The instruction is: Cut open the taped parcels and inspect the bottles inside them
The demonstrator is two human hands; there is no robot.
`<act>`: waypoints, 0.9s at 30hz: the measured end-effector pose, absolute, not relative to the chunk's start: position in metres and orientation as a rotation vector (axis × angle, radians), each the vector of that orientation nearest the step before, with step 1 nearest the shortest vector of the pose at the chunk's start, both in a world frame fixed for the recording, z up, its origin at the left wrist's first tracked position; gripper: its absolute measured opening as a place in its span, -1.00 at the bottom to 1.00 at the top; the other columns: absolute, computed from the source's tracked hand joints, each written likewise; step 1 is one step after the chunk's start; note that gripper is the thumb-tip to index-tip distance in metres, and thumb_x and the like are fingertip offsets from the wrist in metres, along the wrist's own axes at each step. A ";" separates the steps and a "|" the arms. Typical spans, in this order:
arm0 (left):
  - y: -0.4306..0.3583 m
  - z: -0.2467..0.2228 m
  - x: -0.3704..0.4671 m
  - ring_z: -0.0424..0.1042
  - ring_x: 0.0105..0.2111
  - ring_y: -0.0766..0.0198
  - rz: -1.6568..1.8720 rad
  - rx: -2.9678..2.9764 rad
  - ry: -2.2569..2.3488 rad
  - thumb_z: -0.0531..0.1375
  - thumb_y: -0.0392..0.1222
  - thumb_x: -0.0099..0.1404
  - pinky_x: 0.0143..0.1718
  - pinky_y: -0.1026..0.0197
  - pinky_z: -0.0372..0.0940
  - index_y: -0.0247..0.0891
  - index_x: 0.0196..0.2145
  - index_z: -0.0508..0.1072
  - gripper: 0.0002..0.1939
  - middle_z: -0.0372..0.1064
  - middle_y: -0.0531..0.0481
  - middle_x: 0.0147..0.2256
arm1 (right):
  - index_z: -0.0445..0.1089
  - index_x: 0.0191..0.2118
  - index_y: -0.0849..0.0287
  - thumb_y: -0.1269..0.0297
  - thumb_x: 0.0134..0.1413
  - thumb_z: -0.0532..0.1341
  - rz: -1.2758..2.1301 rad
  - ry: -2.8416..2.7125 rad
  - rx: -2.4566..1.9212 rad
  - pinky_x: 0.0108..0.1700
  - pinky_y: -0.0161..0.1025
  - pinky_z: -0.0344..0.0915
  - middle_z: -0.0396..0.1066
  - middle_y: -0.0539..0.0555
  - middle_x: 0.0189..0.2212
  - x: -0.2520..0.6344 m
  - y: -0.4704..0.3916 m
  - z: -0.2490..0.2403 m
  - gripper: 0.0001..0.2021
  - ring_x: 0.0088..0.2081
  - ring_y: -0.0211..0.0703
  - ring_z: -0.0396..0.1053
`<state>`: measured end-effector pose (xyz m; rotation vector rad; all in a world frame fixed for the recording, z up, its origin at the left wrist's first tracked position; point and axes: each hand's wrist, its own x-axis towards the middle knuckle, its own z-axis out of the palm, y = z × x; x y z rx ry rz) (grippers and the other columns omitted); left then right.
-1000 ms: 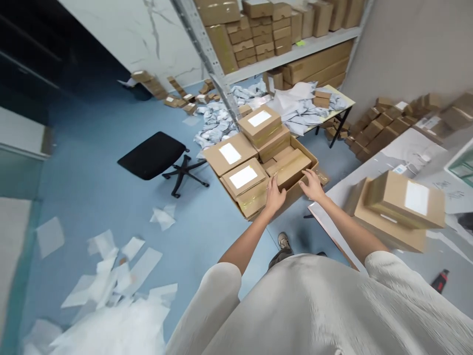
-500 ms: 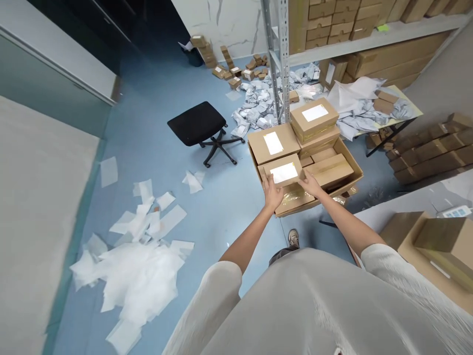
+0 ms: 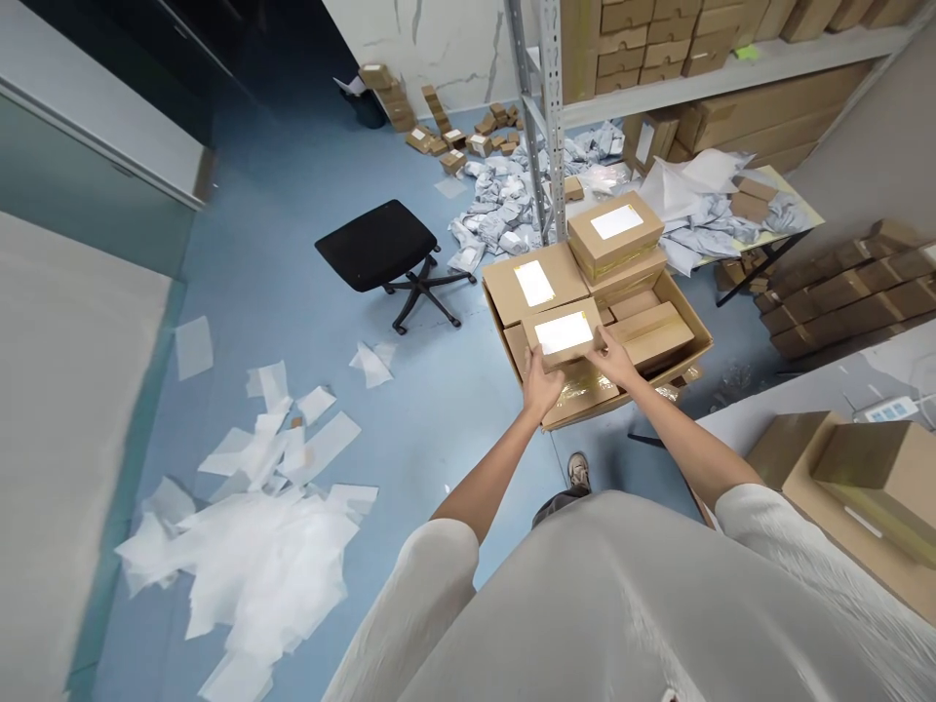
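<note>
Between both hands is a small brown cardboard box (image 3: pixel 537 325) with a white label on its upper face. My left hand (image 3: pixel 542 383) grips its near left corner, and my right hand (image 3: pixel 612 359) closes on its right end. The box is over a large open carton (image 3: pixel 700 343) filled with other boxes. A bigger labelled box (image 3: pixel 503 290) lies just behind it in the carton. At the back right, another labelled box (image 3: pixel 612 252) rests on top of the stack. A long taped box (image 3: pixel 652 334) sits right of my right hand.
A black stool-like chair (image 3: pixel 380 244) stands on the blue floor to the left. White sheets (image 3: pixel 270 556) lie heaped at lower left. Grey mailer bags (image 3: pixel 504 200) are piled behind, by a metal shelf post (image 3: pixel 554 127). Boxes (image 3: pixel 870 478) occupy the table at right.
The small labelled box has tilted slightly toward me, and my left hand has slid from its left side toward its near corner. The whole view has shifted a little.
</note>
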<state>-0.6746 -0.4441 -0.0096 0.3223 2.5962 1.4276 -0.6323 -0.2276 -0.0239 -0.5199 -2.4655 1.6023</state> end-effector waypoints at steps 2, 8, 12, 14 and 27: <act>-0.437 0.001 -0.672 -0.09 0.58 -0.12 1.409 0.359 2.600 0.30 -0.26 0.26 0.52 -0.17 0.09 -0.13 0.44 0.23 -0.19 0.12 -0.20 0.49 | 0.18 0.55 0.02 -0.14 0.12 0.39 1.584 -2.433 -0.509 0.51 0.15 0.16 0.17 0.16 0.51 -0.626 -0.220 -0.013 -0.07 0.55 0.18 0.06; -0.396 0.028 -0.658 -0.06 0.57 -0.09 1.414 0.585 2.611 0.27 -0.29 0.26 0.55 -0.20 0.02 -0.13 0.43 0.25 -0.20 0.11 -0.18 0.50 | 0.28 0.50 0.04 -0.12 0.13 0.38 1.420 -2.369 -0.600 0.56 0.13 0.06 0.16 0.16 0.51 -0.586 -0.188 0.024 -0.13 0.57 0.19 -0.02; -0.362 0.038 -0.636 -0.05 0.56 -0.12 1.363 0.722 2.564 0.26 -0.30 0.26 0.56 -0.25 -0.02 -0.13 0.43 0.27 -0.21 0.12 -0.18 0.50 | 0.32 0.47 0.05 -0.09 0.14 0.37 1.305 -2.320 -0.740 0.57 0.13 0.03 0.21 0.17 0.49 -0.538 -0.169 0.038 -0.18 0.56 0.21 0.03; -0.345 0.043 -0.621 -0.05 0.56 -0.11 1.339 0.802 2.528 0.25 -0.30 0.26 0.56 -0.24 -0.02 -0.11 0.42 0.27 -0.22 0.12 -0.17 0.50 | 0.34 0.46 0.03 -0.08 0.14 0.35 1.256 -2.282 -0.823 0.55 0.13 0.07 0.20 0.16 0.49 -0.510 -0.161 0.043 -0.21 0.52 0.22 0.12; -0.252 0.083 -0.492 -0.02 0.51 -0.27 1.190 1.292 2.225 0.29 -0.19 0.30 0.48 -0.34 0.00 -0.08 0.46 0.19 -0.18 0.01 -0.26 0.49 | 0.35 0.44 -0.01 -0.13 0.24 0.28 0.929 -1.998 -1.208 0.42 0.23 0.28 0.25 0.20 0.42 -0.313 -0.143 0.074 -0.29 0.48 0.31 0.14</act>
